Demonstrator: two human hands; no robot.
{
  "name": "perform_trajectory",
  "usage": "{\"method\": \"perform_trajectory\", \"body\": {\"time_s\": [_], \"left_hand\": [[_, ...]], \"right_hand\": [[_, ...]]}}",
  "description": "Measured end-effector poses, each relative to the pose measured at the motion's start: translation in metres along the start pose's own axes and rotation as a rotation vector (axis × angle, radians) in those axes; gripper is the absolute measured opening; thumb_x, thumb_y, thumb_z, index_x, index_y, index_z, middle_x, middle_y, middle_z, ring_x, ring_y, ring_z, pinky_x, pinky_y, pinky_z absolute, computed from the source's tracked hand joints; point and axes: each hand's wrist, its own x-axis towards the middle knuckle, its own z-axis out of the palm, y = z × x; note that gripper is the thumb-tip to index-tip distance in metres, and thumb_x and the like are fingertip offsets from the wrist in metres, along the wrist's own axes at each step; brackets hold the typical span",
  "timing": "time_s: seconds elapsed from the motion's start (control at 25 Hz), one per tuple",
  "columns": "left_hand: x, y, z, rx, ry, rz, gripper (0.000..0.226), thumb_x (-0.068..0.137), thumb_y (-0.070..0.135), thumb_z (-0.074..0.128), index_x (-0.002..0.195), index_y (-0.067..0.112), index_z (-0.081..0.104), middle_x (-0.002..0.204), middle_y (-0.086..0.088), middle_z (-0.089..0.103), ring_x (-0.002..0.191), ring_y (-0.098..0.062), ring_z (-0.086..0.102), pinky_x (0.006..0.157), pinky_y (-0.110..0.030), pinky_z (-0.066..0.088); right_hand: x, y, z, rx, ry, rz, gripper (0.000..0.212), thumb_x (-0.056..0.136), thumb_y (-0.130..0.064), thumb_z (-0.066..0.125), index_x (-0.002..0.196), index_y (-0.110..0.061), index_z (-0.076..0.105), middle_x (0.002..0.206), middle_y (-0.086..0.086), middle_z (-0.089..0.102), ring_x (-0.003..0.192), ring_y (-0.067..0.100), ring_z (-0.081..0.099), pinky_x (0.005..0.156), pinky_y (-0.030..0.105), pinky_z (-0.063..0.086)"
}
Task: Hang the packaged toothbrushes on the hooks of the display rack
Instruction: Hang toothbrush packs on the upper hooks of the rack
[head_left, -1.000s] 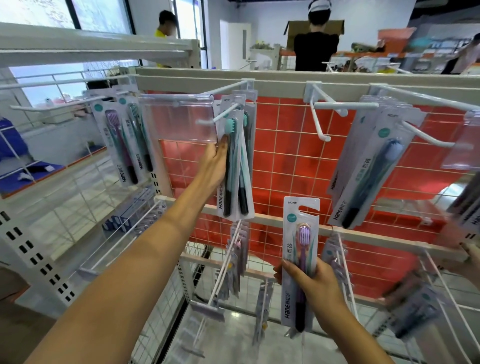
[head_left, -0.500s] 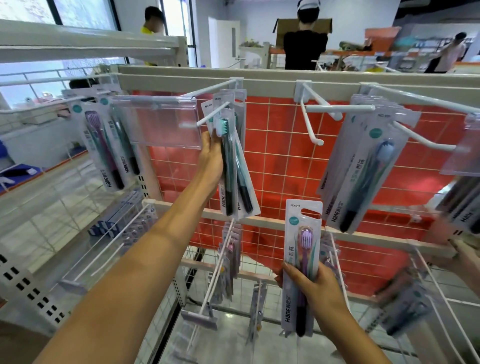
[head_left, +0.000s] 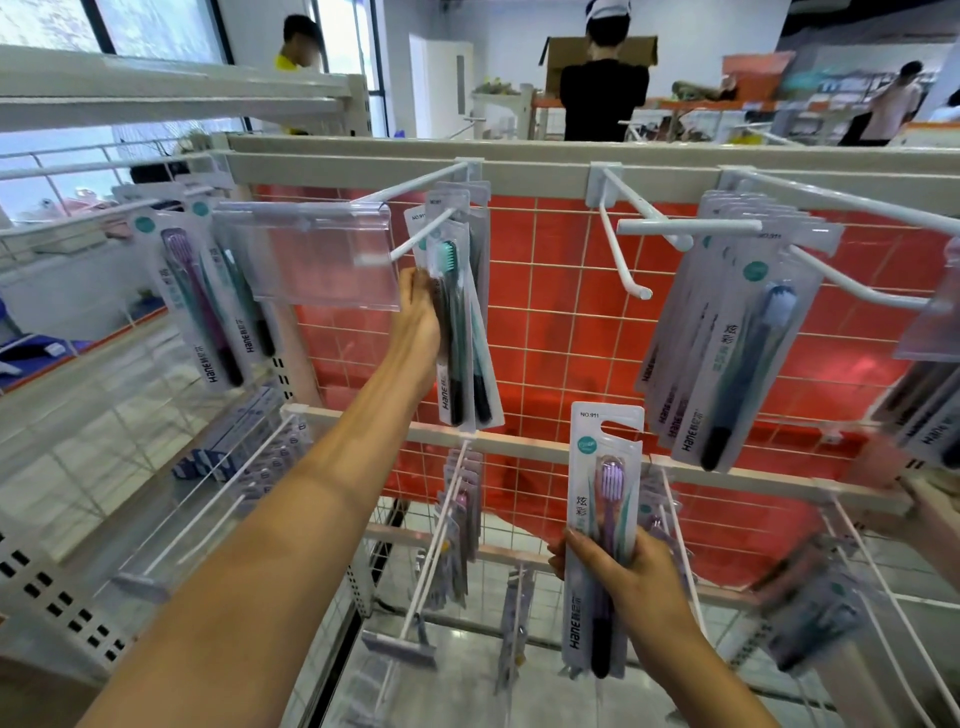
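Left hand (head_left: 418, 312) grips hanging teal toothbrush pack (head_left: 457, 332); right hand (head_left: 631, 582) holds purple pack (head_left: 602, 519).

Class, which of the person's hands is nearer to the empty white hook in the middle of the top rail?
Left. The left hand grips the teal toothbrush pack left of the empty hook. The right hand holds the purple pack far below.

Noted beyond rack: person in black top (head_left: 602, 96) facing cardboard box (head_left: 641, 49); person in yellow (head_left: 296, 47) near window (head_left: 156, 26); white door (head_left: 441, 85) shut.
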Motion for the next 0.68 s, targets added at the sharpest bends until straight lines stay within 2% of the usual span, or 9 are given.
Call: {"method": "perform_trajectory", "body": {"time_s": [0.04, 0.12, 0.16, 0.28, 0.32, 0.4, 0.52, 0.6, 0.68], "left_hand": [[-0.002, 0.001, 0.0, 0.003, 0.019, -0.018, 0.036, 0.104, 0.031, 0.02, 0.12, 0.009, 0.044, 0.121, -0.016, 0.056, 0.11, -0.027, 0.055, 0.098, -0.045, 0.043], [-0.002, 0.001, -0.002, -0.009, 0.071, -0.033, 0.035, 0.103, 0.033, 0.022, 0.104, 0.016, 0.053, 0.107, -0.006, 0.06, 0.098, -0.02, 0.058, 0.091, -0.037, 0.044], [0.0, 0.001, -0.004, -0.021, 0.101, -0.038, 0.035, 0.103, 0.033, 0.024, 0.104, 0.017, 0.055, 0.103, -0.002, 0.059, 0.095, -0.018, 0.058, 0.088, -0.034, 0.043], [0.006, -0.009, -0.018, 0.074, 0.178, -0.036, 0.038, 0.103, 0.026, 0.026, 0.137, 0.013, 0.039, 0.13, -0.004, 0.052, 0.113, -0.02, 0.051, 0.092, -0.027, 0.041], [0.008, -0.015, -0.025, 0.118, 0.197, -0.029, 0.041, 0.103, 0.027, 0.026, 0.14, 0.012, 0.034, 0.137, -0.008, 0.048, 0.118, -0.023, 0.049, 0.096, -0.031, 0.043], [0.008, -0.026, -0.043, 0.202, 0.261, 0.018, 0.045, 0.101, 0.037, 0.025, 0.138, 0.012, 0.034, 0.138, -0.012, 0.048, 0.122, -0.03, 0.048, 0.102, -0.044, 0.04], [0.005, -0.031, -0.068, 0.244, 0.374, 0.164, 0.051, 0.098, 0.047, 0.028, 0.133, 0.012, 0.038, 0.125, -0.01, 0.058, 0.109, -0.026, 0.057, 0.095, -0.037, 0.043], [0.002, -0.022, -0.076, 0.248, 0.435, 0.204, 0.044, 0.099, 0.041, 0.031, 0.128, 0.011, 0.043, 0.104, -0.004, 0.061, 0.088, -0.019, 0.059, 0.079, -0.032, 0.046], [-0.005, -0.009, -0.076, 0.259, 0.485, 0.229, 0.039, 0.1, 0.036, 0.034, 0.122, 0.007, 0.047, 0.083, 0.002, 0.055, 0.073, -0.015, 0.053, 0.067, -0.027, 0.043]], "right_hand": [[0.0, 0.0, 0.001, 0.003, 0.001, 0.001, 0.012, 0.084, -0.011, 0.063, 0.096, -0.012, 0.065, 0.075, 0.003, 0.075, 0.072, 0.018, 0.072, 0.067, 0.031, 0.059], [0.0, 0.001, 0.002, 0.007, 0.004, 0.009, 0.011, 0.084, -0.012, 0.063, 0.095, -0.015, 0.064, 0.075, 0.001, 0.075, 0.073, 0.018, 0.072, 0.069, 0.033, 0.059], [0.0, 0.001, 0.003, 0.006, 0.005, 0.013, 0.011, 0.084, -0.013, 0.063, 0.094, -0.016, 0.063, 0.075, 0.0, 0.075, 0.074, 0.018, 0.072, 0.07, 0.035, 0.059], [0.0, 0.003, 0.005, 0.0, 0.008, 0.016, 0.01, 0.084, -0.014, 0.064, 0.092, -0.02, 0.062, 0.073, -0.003, 0.074, 0.072, 0.017, 0.072, 0.069, 0.034, 0.059], [0.0, 0.003, 0.006, -0.002, 0.011, 0.013, 0.01, 0.084, -0.014, 0.064, 0.092, -0.021, 0.062, 0.071, -0.004, 0.074, 0.071, 0.015, 0.072, 0.066, 0.031, 0.059], [0.001, 0.003, 0.008, -0.015, 0.015, 0.015, 0.011, 0.083, -0.016, 0.064, 0.092, -0.021, 0.061, 0.073, -0.005, 0.074, 0.07, 0.013, 0.072, 0.065, 0.028, 0.058], [0.001, 0.003, 0.013, -0.022, 0.003, 0.021, 0.012, 0.083, -0.016, 0.064, 0.094, -0.021, 0.061, 0.078, -0.002, 0.073, 0.071, 0.014, 0.072, 0.07, 0.03, 0.059], [0.001, 0.004, 0.017, -0.02, -0.024, 0.016, 0.012, 0.084, -0.015, 0.064, 0.093, -0.022, 0.061, 0.078, -0.001, 0.073, 0.071, 0.013, 0.072, 0.067, 0.026, 0.058], [0.001, 0.005, 0.021, -0.027, -0.05, -0.001, 0.013, 0.084, -0.014, 0.064, 0.097, -0.016, 0.063, 0.078, 0.003, 0.074, 0.072, 0.015, 0.072, 0.068, 0.027, 0.058]]}}
